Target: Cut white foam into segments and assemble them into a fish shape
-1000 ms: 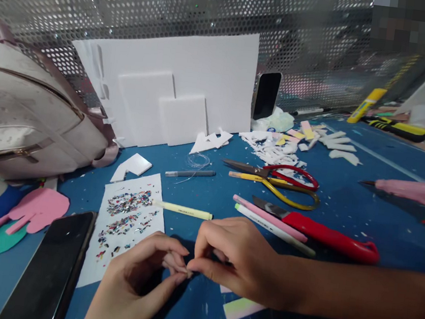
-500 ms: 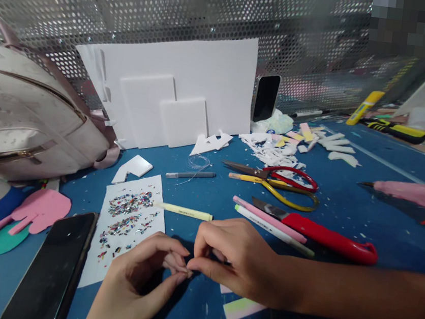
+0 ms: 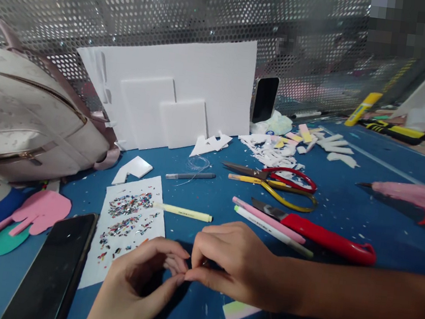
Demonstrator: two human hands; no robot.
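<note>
My left hand (image 3: 137, 281) and right hand (image 3: 233, 264) meet near on the table (image 3: 348, 216), fingertips pinched tight together; what they nip is hidden. The glitter sheet (image 3: 108, 265) lies just left, a pen (image 3: 183, 211) just beyond

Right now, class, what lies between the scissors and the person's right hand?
Head view: a pink pen, a white pen and a red-handled knife.

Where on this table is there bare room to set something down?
Bare blue table between the red knife and pink glue gun; a smaller patch between scissors and yellow pen. Crowded around the scraps and lying phone.
</note>
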